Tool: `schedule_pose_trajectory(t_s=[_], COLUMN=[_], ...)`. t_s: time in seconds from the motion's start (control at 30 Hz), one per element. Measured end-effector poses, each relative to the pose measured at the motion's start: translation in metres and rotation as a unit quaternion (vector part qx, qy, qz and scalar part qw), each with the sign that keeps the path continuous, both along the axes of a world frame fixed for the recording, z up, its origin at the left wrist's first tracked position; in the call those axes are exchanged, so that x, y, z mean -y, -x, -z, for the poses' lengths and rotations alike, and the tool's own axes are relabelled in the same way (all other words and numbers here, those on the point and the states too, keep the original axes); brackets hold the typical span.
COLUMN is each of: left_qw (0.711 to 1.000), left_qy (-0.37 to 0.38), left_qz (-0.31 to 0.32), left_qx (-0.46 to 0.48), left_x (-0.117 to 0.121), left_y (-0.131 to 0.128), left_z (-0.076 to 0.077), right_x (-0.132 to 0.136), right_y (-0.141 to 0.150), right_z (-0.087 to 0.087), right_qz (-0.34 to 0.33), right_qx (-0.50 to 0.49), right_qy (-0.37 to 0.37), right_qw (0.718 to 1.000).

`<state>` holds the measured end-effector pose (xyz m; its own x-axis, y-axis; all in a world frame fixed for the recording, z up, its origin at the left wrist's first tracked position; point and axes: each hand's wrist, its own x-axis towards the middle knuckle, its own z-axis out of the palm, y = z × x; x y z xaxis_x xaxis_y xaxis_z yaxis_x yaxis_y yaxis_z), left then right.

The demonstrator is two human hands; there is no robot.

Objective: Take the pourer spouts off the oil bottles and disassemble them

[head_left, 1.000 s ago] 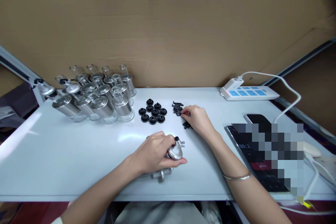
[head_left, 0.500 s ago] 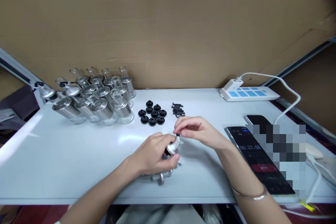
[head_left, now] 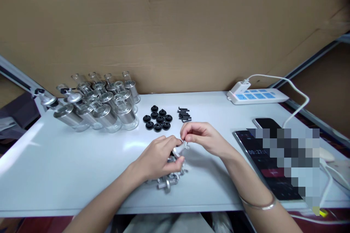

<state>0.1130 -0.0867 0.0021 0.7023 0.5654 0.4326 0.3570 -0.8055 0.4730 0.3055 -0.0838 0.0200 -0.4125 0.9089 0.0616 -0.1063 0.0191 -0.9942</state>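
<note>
My left hand (head_left: 157, 157) is closed around a silver metal pour spout (head_left: 179, 150), thumb below and fingers above, with its narrow end angled up to the right. At that end my right hand (head_left: 204, 137) is in a pinch, thumb against fingers; whatever sits between the fingertips is hidden. Under and in front of my left hand lie several more silver spout parts (head_left: 167, 183), partly covered by it. Beyond my hands are a cluster of black ribbed stoppers (head_left: 160, 119) and a small pile of thin black pieces (head_left: 185, 114).
Several glass bottles with metal bands (head_left: 127, 114) stand grouped at the left; two silver spouts (head_left: 73, 97) with black tips are fitted there. At the right are a phone (head_left: 262, 160) showing a timer, a white power strip (head_left: 257, 96) and a white cable (head_left: 303, 105).
The small black piece seen at the spout's tip is now hidden by my right fingertips, which have closed in on it. My left hand still holds the spout; the view has shifted slightly.
</note>
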Motion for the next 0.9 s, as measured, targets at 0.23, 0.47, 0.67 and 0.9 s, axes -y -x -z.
schedule_pose_trajectory(t_s=[0.23,0.47,0.67,0.9], left_qw=[0.998,0.997,0.997,0.996], left_qy=[-0.052,-0.076,-0.06,-0.077], left_qz=[-0.003,0.011,0.016,0.024], left_qx=[-0.026,-0.015,-0.035,-0.038], left_x=[-0.002,-0.002,-0.004,-0.005], left_y=[0.001,0.003,0.003,0.004], left_z=[-0.001,0.0,0.003,0.001], right_x=[0.006,0.019,0.027,0.027], right_y=[0.001,-0.048,-0.051,-0.046], right_z=[-0.004,-0.002,0.03,0.041], right_qz=[0.085,0.312,0.275,0.223], right_qx=[-0.003,0.084,0.379,0.435], right_qy=[-0.027,-0.057,-0.092,-0.133], right_qw=[0.996,0.945,0.879,0.862])
